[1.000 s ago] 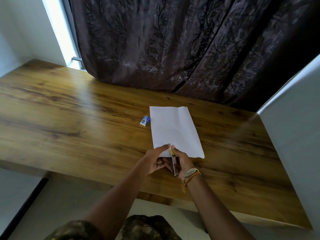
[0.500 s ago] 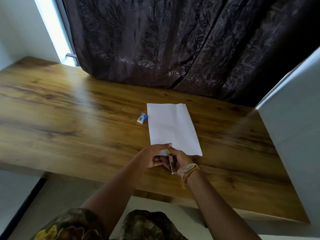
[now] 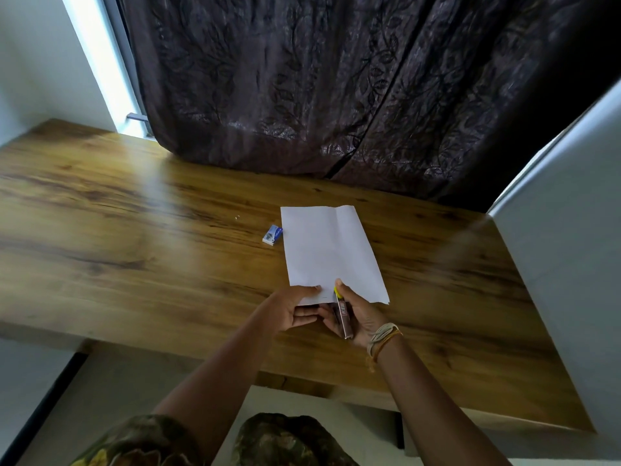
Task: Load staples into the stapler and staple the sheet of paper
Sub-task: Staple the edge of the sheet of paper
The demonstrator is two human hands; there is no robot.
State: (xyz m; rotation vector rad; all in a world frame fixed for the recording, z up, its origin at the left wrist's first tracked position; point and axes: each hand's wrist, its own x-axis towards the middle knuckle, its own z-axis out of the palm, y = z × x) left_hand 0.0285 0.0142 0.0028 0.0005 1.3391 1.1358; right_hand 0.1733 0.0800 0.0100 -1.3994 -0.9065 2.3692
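A: Across your desk [image 3: 141, 250], what's different from a second ago?

B: Little. The sheet of paper [image 3: 327, 250] lies where it did; your left hand [image 3: 290, 309] still pinches its near edge.

A: And the stapler [image 3: 343, 314]?

B: Your right hand [image 3: 361, 316] stays wrapped round it at that edge; you're about to staple. The staple box [image 3: 272, 234] sits beside the paper.

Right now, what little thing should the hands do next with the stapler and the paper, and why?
Probably squeeze the stapler shut. The right hand grips it with its yellow tip at the near edge of the paper, and the left hand holds that same edge beside it. Whether the edge sits fully between the stapler's jaws cannot be told, so check first.
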